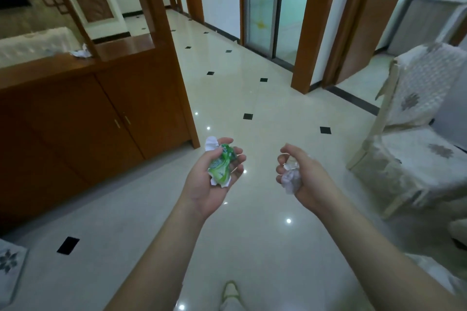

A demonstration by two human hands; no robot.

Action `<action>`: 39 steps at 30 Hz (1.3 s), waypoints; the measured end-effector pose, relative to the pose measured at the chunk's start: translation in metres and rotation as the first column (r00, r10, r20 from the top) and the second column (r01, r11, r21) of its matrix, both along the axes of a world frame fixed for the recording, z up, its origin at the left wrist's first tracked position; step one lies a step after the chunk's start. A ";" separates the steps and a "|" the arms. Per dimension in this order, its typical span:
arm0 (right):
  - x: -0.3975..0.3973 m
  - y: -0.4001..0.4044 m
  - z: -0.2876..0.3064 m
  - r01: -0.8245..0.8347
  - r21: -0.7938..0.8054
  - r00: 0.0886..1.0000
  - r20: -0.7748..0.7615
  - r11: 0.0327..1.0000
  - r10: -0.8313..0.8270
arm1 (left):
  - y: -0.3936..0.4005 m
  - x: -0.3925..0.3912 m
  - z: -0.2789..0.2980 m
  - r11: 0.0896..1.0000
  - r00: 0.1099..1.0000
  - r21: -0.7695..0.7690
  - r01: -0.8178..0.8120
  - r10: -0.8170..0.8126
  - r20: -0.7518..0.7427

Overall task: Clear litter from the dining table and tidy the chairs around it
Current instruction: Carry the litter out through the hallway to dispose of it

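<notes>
While both arms reach out over the tiled floor point(252, 98), the left hand point(209, 179) lies palm up, fingers curled round a crumpled green wrapper point(222, 165) and white paper scraps. The right hand point(300, 174) grips a wad of clear crumpled plastic point(290, 178). A covered chair point(414, 134) stands to the right, and a wooden cabinet point(88, 108) to the left carries more crumpled paper point(80, 52).
</notes>
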State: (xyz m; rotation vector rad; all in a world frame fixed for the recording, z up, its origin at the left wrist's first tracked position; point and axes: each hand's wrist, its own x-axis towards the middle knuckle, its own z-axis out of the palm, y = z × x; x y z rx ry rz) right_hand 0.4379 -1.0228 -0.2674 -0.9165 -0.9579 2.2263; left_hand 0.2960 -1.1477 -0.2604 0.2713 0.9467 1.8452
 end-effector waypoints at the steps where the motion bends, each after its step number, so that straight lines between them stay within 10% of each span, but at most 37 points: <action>1: -0.015 0.013 0.001 0.010 -0.006 1.000 0.006 1.000 -0.010 | 0.014 -0.016 -0.001 1.000 1.000 0.003 0.008 -0.008 0.002; 39: -0.141 0.623 -0.037 0.437 -0.007 0.898 0.061 0.900 -0.436 | 0.704 -0.195 -0.014 0.852 0.852 0.008 0.523 -0.522 -0.029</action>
